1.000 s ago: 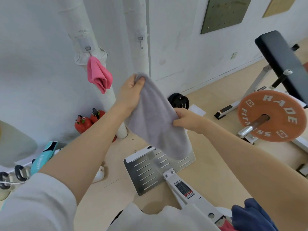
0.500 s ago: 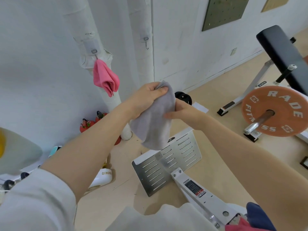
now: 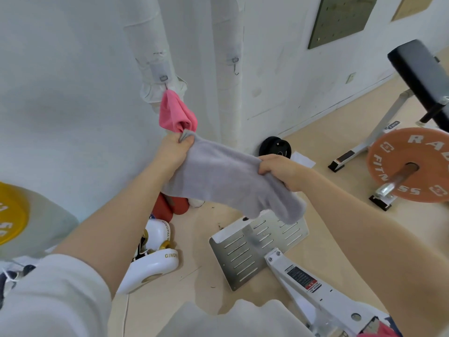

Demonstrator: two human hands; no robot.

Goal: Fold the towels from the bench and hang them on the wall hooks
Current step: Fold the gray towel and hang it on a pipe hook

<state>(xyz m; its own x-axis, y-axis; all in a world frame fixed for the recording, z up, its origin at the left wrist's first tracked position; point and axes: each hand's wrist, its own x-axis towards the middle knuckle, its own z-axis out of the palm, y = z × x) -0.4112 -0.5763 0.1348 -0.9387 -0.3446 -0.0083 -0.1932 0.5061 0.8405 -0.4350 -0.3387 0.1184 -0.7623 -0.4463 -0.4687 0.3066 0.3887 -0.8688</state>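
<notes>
Grey towel [image 3: 230,181] held in mid-air before a white wall, stretched between both hands of a person in a pale long-sleeved top. The left hand [image 3: 173,152] is raised, its fingers curled closed around the towel's upper corner, which bunches out above the thumb. The right hand [image 3: 279,170] sits lower and to the right, fingers curled tight over the opposite edge, so that the cloth runs taut on a downward slope from left to right. The loose remainder of the towel hangs below the right hand, its lowest fold in front of the slotted metal plate [image 3: 257,249] on the floor.

Behind the left hand, a pink towel [image 3: 176,113] hangs from a hook [image 3: 164,79] fixed to a wrapped white pipe [image 3: 148,32]; its lower end appears just above the grey towel's gripped corner. A second hook [image 3: 235,66], bare, is fixed to the neighbouring wrapped pipe, up and to the right of the pink towel.

On the wooden floor [image 3: 328,229]: a white frame bearing a warning label joins the slotted plate; red objects and white footwear marked "GINGP" lie at the foot of the wall. At right, an orange weight plate [image 3: 410,164] sits on a barbell beside a black padded table [image 3: 418,69]. A small black plate [image 3: 274,147] leans at the wall base.
</notes>
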